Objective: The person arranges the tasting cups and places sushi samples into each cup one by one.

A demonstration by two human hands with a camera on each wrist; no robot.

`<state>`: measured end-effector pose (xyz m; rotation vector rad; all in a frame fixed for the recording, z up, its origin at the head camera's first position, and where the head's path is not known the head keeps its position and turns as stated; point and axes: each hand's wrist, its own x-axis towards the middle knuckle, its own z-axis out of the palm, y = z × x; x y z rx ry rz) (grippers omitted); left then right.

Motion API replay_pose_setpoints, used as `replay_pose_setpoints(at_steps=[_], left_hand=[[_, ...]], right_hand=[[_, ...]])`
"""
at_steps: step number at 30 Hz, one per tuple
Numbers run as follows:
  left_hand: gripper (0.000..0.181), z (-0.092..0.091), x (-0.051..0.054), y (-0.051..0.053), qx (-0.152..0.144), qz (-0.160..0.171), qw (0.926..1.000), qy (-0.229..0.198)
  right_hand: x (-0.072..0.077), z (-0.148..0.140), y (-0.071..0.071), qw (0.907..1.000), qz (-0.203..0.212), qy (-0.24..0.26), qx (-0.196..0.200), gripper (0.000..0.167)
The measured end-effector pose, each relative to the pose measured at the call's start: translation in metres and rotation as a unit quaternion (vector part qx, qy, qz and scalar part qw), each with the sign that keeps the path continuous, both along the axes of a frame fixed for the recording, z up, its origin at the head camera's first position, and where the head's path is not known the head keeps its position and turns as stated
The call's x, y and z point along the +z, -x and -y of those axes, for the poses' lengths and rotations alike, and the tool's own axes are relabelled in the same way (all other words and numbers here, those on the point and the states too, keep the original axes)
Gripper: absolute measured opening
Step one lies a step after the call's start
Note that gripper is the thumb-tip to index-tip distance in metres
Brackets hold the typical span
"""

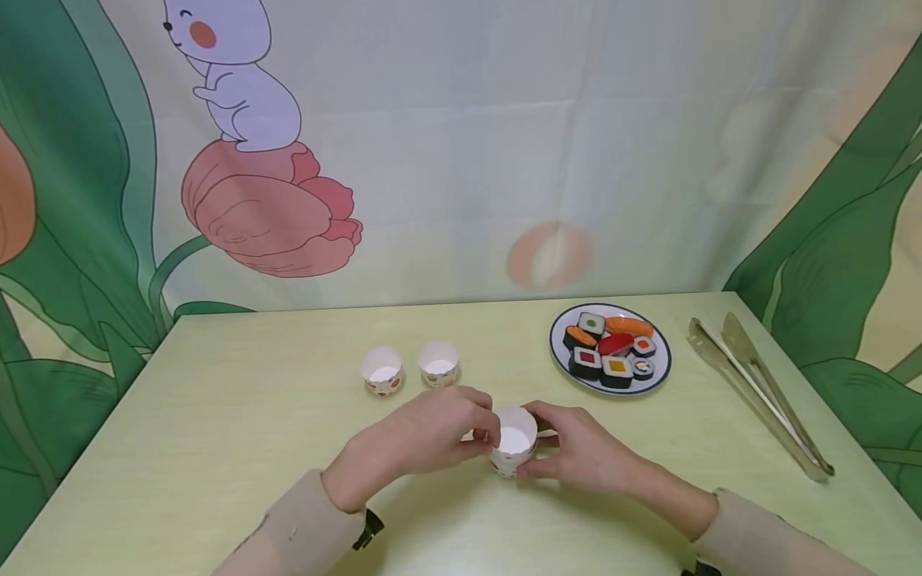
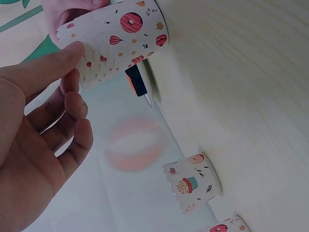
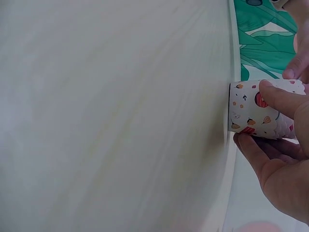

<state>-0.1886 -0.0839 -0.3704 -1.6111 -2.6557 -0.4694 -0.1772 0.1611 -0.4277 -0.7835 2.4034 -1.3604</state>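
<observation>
At mid-tabletop (image 1: 252, 448), nested paper cups (image 1: 515, 438) stand upright. Left hand (image 1: 435, 434) pinches scalloped rim; right hand (image 1: 587, 448) wraps thumb and fingers around side. We judge cups light, thin-walled, easily dented (rims likely crease first): best hold low on wall, gentle squeeze. Toward far edge, leftmost cup (image 1: 382, 370) and neighbouring cup (image 1: 439, 364) stand just apart, white insides showing, no contents that we can see. Near far right corner, plate (image 1: 558, 340) bears sushi pieces (image 1: 615, 344); tongs (image 1: 782, 406) lie by right edge.
</observation>
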Motion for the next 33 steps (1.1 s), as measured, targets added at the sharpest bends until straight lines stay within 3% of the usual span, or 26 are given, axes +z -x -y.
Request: replay_pose_setpoints(at_steps=[6,15,24,33], left_hand=[[0.013,-0.0023,-0.0006,-0.0004,0.004,-0.017,0.9997,-0.016],[0.015,-0.0036,0.0015,-0.0011,0.02,-0.018,0.9994,-0.022],[0.009,-0.0006,0.0048,-0.001,0.013,-0.011,0.9994,-0.03],[0.007,-0.0015,0.0053,-0.0021,0.012,-0.036,0.9987,-0.034]], right_hand=[[-0.0012,-0.0003,0.0001,0.9999,-0.002,-0.013,-0.009,0.056],[-0.0011,-0.0009,0.0002,1.0,-0.005,-0.001,0.001,0.054],[-0.0008,-0.0022,0.0003,0.9997,-0.019,-0.012,-0.005,0.053],[-0.0018,-0.004,0.0005,0.9996,-0.024,-0.014,-0.003,0.055]])
